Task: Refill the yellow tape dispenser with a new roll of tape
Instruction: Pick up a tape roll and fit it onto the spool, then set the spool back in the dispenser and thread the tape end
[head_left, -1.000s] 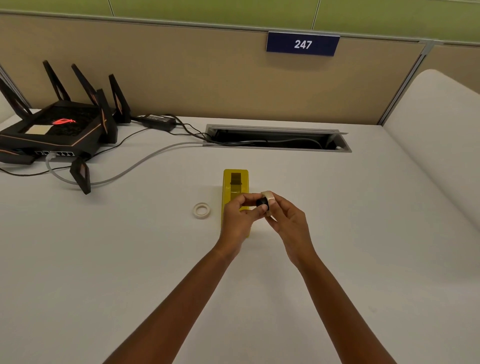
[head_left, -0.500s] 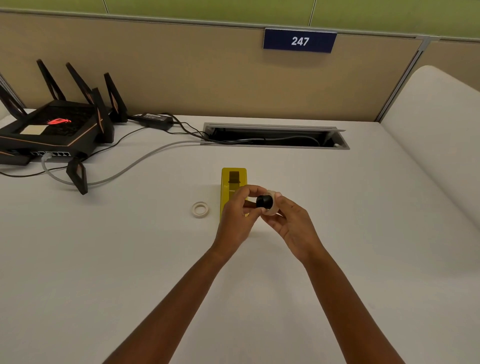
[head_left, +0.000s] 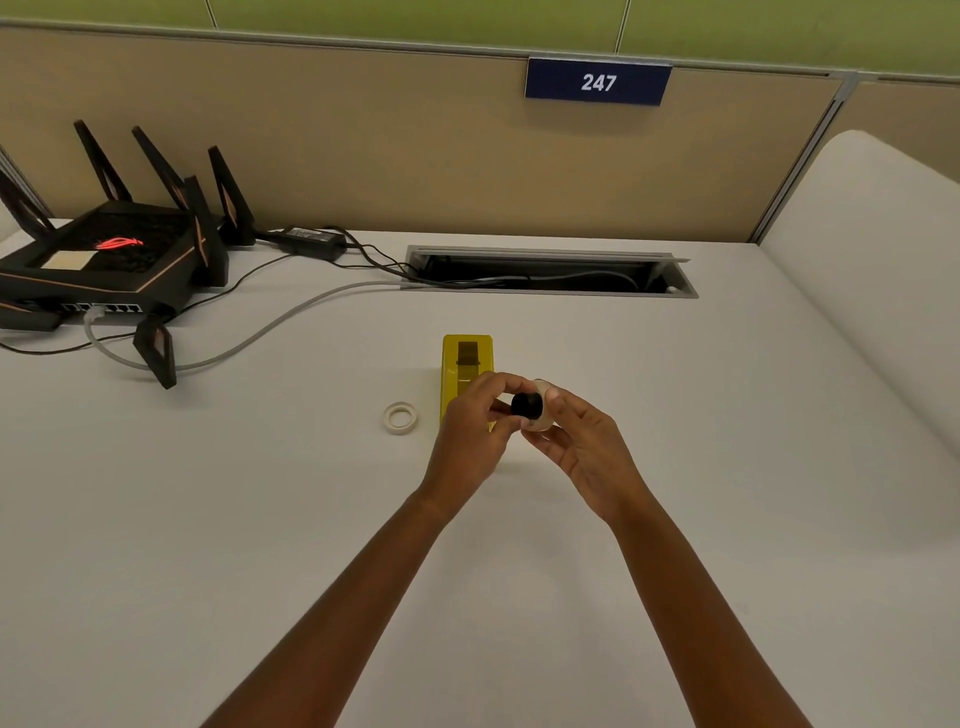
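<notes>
The yellow tape dispenser (head_left: 464, 364) stands on the white desk (head_left: 260, 519), its near end hidden behind my left hand. Just above it, my left hand (head_left: 470, 439) pinches a black spool (head_left: 525, 405) and holds it against the hole of a pale tape roll (head_left: 543, 410). My right hand (head_left: 582, 452) grips that roll from the right. A small empty white tape core (head_left: 400, 417) lies flat on the desk left of the dispenser.
A black router (head_left: 104, 260) with antennas sits at the back left, with cables and a grey cord (head_left: 270, 332) running to an open cable tray (head_left: 550, 273). A beige partition (head_left: 415, 156) closes the back. A white panel (head_left: 883, 291) rises on the right.
Both hands stay over the dispenser. The roll has turned in my right hand, so the black spool now faces me at its hole.
</notes>
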